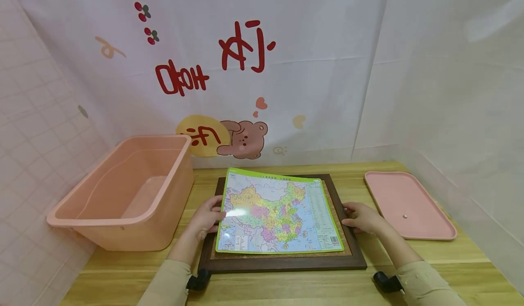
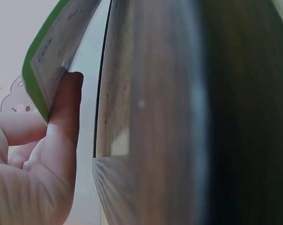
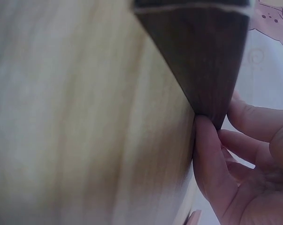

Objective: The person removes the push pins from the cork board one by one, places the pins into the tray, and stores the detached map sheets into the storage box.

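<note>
A green-edged sheet printed with a colourful map of China (image 1: 274, 215) lies over a dark brown wooden frame (image 1: 286, 264) with a cork-coloured inner panel. My left hand (image 1: 209, 215) pinches the map's left edge between thumb and fingers. In the left wrist view, that side of the map (image 2: 49, 56) is lifted off the frame, with the left hand (image 2: 47, 150) at its corner. On the other side, my right hand (image 1: 362, 217) grips the frame's right border. The right wrist view has the right hand (image 3: 244, 159) with thumb and fingers around the frame's side (image 3: 197, 56).
To the left stands a large pink plastic tub (image 1: 172, 215). A flat pink tray (image 1: 413, 206) holding a small round silvery thing (image 1: 405, 216) lies to the right. Behind the wooden table (image 1: 311, 288) hangs a white printed curtain (image 1: 319, 83).
</note>
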Demonstrator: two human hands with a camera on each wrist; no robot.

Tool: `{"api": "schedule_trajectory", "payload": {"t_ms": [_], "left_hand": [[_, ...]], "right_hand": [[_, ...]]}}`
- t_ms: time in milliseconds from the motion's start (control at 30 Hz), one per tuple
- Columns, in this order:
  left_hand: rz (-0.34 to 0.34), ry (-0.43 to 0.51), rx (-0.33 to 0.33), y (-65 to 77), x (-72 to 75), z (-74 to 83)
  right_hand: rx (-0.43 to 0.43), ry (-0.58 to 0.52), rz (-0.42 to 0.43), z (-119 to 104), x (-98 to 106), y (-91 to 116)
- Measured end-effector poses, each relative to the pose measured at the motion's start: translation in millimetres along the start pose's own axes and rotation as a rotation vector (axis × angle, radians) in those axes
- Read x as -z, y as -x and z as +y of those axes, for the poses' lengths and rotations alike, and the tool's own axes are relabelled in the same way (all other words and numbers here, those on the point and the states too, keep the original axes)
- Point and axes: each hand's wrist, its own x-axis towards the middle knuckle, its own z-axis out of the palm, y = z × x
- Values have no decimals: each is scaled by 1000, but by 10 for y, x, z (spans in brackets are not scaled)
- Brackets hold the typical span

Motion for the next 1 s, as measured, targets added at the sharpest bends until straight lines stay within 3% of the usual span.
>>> {"api": "schedule_trajectory", "payload": {"t_ms": [467,767,1000], "left_hand": [[113,21,-14,-6,3,13],[148,-5,-11,25,10,61],[155,11,-47,50,17,99]], "right_hand": [[-17,-5,-14,60,-7,-17],[-18,-15,-14,52,0,-14],[-24,-13,-10,36,-3,-20]]}}
